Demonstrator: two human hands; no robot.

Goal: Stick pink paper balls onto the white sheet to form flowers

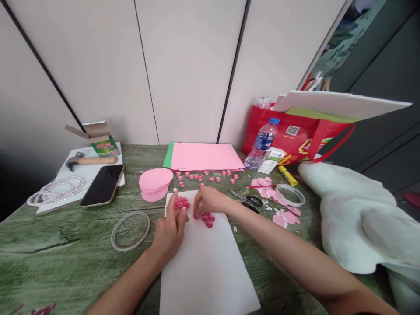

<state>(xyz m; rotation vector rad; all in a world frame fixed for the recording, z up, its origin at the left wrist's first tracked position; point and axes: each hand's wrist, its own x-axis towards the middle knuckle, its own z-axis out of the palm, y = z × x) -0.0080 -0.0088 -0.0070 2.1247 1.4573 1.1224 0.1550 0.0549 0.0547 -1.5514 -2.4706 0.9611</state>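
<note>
A sheet of white paper [206, 267] lies lengthwise before me, with small rolled pink paper roses on it. My left hand [169, 229] rests at the paper's left edge, index finger and thumb apart beside one cluster of roses [181, 202]. Nothing shows in its grasp. Reaching in from the right, my right hand [211, 200] pinches a single paper rose [196, 216] between thumb and fingertips, low over the paper. Just right of those fingertips sits a second cluster of roses [208, 218]. Behind the hands, loose roses [201, 177] lie scattered along the table.
Left are a tape roll [113, 238], pink paper ovals [155, 179], a phone [103, 186], a hammer [95, 160] and beads [59, 190]. Right are scissors [247, 201], another tape roll [302, 199], pink scraps [287, 217], a bottle [262, 144], a red bag [295, 135] and a white plush [354, 210].
</note>
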